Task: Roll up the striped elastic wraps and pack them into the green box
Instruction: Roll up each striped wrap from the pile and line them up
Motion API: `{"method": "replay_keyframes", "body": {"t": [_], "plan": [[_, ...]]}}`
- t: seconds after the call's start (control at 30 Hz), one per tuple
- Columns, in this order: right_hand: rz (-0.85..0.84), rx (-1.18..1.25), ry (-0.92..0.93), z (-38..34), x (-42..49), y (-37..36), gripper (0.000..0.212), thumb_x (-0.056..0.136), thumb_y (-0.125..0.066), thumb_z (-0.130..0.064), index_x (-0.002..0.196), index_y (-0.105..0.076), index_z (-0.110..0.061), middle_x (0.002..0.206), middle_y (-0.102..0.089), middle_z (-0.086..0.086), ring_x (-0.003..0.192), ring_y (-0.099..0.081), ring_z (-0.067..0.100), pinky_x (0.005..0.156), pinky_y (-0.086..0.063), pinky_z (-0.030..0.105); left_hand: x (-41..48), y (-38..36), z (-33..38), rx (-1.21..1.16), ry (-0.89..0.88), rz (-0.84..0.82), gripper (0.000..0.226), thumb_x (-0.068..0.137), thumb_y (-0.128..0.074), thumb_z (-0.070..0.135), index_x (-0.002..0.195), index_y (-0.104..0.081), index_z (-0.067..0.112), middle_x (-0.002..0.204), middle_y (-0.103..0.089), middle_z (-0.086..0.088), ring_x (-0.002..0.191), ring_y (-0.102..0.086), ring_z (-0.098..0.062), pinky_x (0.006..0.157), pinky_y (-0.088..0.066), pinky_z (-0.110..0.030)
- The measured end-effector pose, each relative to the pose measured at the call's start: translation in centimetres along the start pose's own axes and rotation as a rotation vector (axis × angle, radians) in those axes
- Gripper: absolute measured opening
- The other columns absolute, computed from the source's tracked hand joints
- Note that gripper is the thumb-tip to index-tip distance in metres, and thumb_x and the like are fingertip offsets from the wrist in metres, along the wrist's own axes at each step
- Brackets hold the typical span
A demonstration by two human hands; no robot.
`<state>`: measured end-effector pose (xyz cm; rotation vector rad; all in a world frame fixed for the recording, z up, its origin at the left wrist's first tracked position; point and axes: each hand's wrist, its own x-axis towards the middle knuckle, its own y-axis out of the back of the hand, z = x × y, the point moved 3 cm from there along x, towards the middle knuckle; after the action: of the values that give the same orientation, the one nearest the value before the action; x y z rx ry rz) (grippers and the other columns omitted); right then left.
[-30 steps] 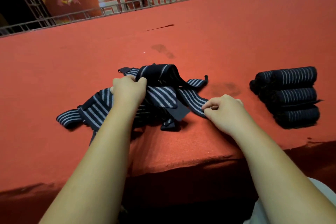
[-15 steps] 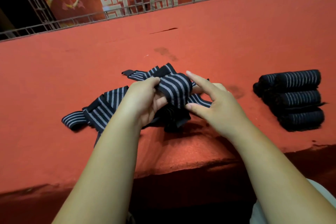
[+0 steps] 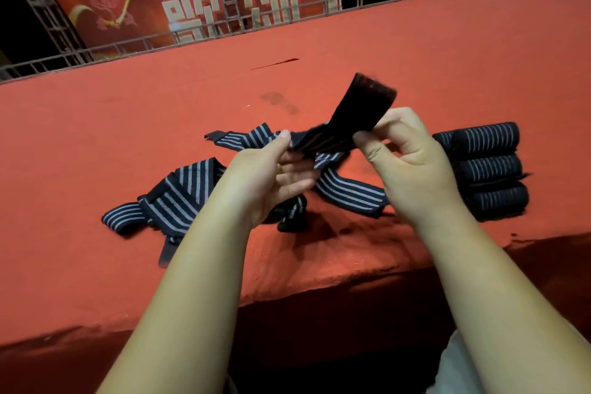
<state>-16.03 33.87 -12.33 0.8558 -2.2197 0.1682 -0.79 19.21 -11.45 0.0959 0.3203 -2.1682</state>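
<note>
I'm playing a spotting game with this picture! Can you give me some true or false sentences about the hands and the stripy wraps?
1. The left hand and the right hand both pinch the held wrap above the red surface. True.
2. The rolled wraps lie left of the hands. False: they lie to the right.
3. Loose wraps lie unrolled on the red surface. True.
4. A green box stands beside the rolled wraps. False: no green box is in view.

The left hand (image 3: pixel 271 179) and right hand (image 3: pixel 412 166) are bare, as are both forearms (image 3: pixel 192 281), and pale grey-white clothing (image 3: pixel 452 371) shows under the right forearm.
</note>
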Motion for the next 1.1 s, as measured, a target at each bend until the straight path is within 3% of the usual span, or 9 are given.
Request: {"method": "replay_keyframes", "body": {"t": [0.1, 0.23, 0.4, 0.5, 0.63, 0.73, 0.87, 1.0, 1.1], "plan": [[0.033, 0.088, -0.091, -1.5, -0.2, 1.4, 0.011, 0.109, -0.065, -0.022, 0.108, -0.074, -0.029, 0.108, -0.076, -0.011, 0.105, -0.068, -0.001, 0.098, -0.049, 0.02, -0.6, 0.5, -0.3, 0.212, -0.122, 0.07, 0.021, 0.108, -0.056, 0.011, 0.128, -0.061, 0.005, 0.134, -0.069, -0.016, 0.09, -0.082, -0.025, 0.081, -0.068, -0.035], [0.064, 0.177, -0.115, -4.0, -0.6, 2.8, 0.014, 0.111, -0.061, -0.019, 0.108, -0.073, -0.025, 0.096, -0.076, -0.018, 0.092, -0.068, 0.0, 0.085, -0.052, 0.018, -1.6, -1.2, -1.6, 0.799, -0.42, -0.178, 0.067, 0.092, -0.075, 0.006, 0.142, -0.057, 0.046, 0.119, -0.073, -0.001, 0.076, -0.069, -0.009, 0.072, -0.053, -0.026], [0.156, 0.224, -0.156, -6.2, -0.6, 4.8, 0.021, 0.112, -0.059, -0.023, 0.093, -0.068, -0.022, 0.074, -0.061, -0.006, 0.068, -0.052, 0.011, 0.06, -0.044, 0.027, -2.4, -3.7, -3.5, 0.927, -0.466, -0.332, 0.01, 0.101, -0.075, 0.032, 0.107, -0.077, 0.041, 0.107, -0.076, 0.022, 0.102, -0.068, 0.006, 0.094, -0.051, -0.033], [0.222, 0.231, -0.222, -6.1, -0.3, 6.3, 0.023, 0.112, -0.06, -0.026, 0.097, -0.068, -0.01, 0.078, -0.057, 0.014, 0.065, -0.049, 0.022, 0.053, -0.041, 0.031, -3.4, -4.2, -3.9, 0.79, -0.33, -0.486, 0.024, 0.109, -0.063, 0.037, 0.126, -0.078, 0.027, 0.124, -0.079, 0.011, 0.126, -0.071, -0.012, 0.113, -0.051, -0.047], [0.228, 0.14, -0.311, -4.4, 0.5, 7.7, 0.02, 0.11, -0.061, -0.026, 0.105, -0.069, -0.009, 0.076, -0.056, 0.009, 0.061, -0.045, 0.021, 0.053, -0.036, 0.032, -5.0, -4.2, -3.9, 0.481, -0.12, -0.589, 0.046, 0.109, -0.062, 0.04, 0.128, -0.072, 0.0, 0.131, -0.074, -0.024, 0.132, -0.062, -0.052, 0.117, -0.043, -0.069], [0.186, 0.03, -0.315, -3.7, 1.6, 7.9, 0.013, 0.108, -0.062, -0.027, 0.112, -0.071, -0.018, 0.066, -0.058, -0.012, 0.055, -0.045, 0.01, 0.052, -0.039, 0.029, -6.3, -4.9, -3.4, 0.368, -0.047, -0.635, 0.046, 0.112, -0.057, 0.035, 0.127, -0.071, -0.006, 0.131, -0.072, -0.029, 0.125, -0.067, -0.047, 0.11, -0.05, -0.058], [0.111, -0.138, -0.301, -3.0, 3.2, 7.4, 0.009, 0.104, -0.065, -0.026, 0.104, -0.075, -0.026, 0.084, -0.075, -0.014, 0.074, -0.067, 0.003, 0.07, -0.052, 0.029, -5.8, -6.0, -4.1, 0.382, 0.027, -0.57, 0.033, 0.113, -0.056, 0.034, 0.111, -0.074, 0.007, 0.096, -0.074, -0.017, 0.078, -0.064, -0.026, 0.071, -0.055, -0.036], [0.062, -0.271, -0.368, -1.5, 3.7, 6.7, 0.012, 0.105, -0.064, -0.019, 0.106, -0.075, -0.022, 0.071, -0.069, -0.005, 0.046, -0.058, 0.002, 0.051, -0.049, 0.026, -3.7, -5.5, -5.5, 0.758, -0.143, -0.326, 0.027, 0.112, -0.057, 0.031, 0.101, -0.076, 0.014, 0.088, -0.08, -0.005, 0.061, -0.068, -0.014, 0.058, -0.048, -0.029], [0.072, -0.216, -0.446, 0.3, 3.6, 6.2, 0.016, 0.106, -0.06, -0.01, 0.108, -0.074, -0.018, 0.087, -0.075, 0.01, 0.054, -0.072, 0.01, 0.048, -0.058, 0.028, -2.4, -5.4, -5.6, 1.0, -0.292, -0.189, 0.022, 0.107, -0.054, 0.023, 0.108, -0.077, 0.023, 0.09, -0.081, 0.0, 0.061, -0.071, -0.005, 0.057, -0.049, -0.023]]}}
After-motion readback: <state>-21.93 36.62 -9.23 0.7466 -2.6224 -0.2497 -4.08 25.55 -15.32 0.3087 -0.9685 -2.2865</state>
